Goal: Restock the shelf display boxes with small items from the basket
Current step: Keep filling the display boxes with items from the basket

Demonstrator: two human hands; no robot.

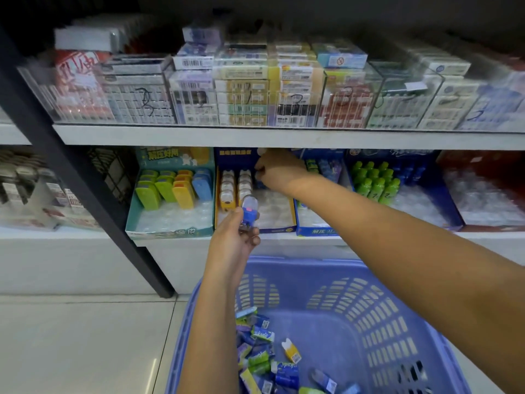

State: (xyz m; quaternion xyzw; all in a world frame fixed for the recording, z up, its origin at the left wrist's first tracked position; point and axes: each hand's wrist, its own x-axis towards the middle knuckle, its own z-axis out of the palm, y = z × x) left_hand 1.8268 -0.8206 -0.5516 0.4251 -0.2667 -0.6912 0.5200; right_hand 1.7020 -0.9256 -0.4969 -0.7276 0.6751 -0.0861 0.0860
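A lilac plastic basket (369, 317) sits on the floor at the bottom, with several small blue, green and yellow items (264, 354) in its left part. My left hand (235, 240) grips a small blue item with a clear cap (249, 211) in front of the yellow-and-blue display box (279, 223) on the lower shelf. My right hand (277, 172) reaches deep into that same box, fingers curled round a small blue item at its back row; the item is mostly hidden. Yellow bear-shaped items (228, 191) fill the box's left columns.
A teal box with green, yellow and blue items (170, 194) stands to the left, blue boxes with green bottles (375, 183) to the right. The upper shelf (284, 137) holds clear bins of packets. A black post (85, 177) slants down the left. Pale floor tiles lie left of the basket.
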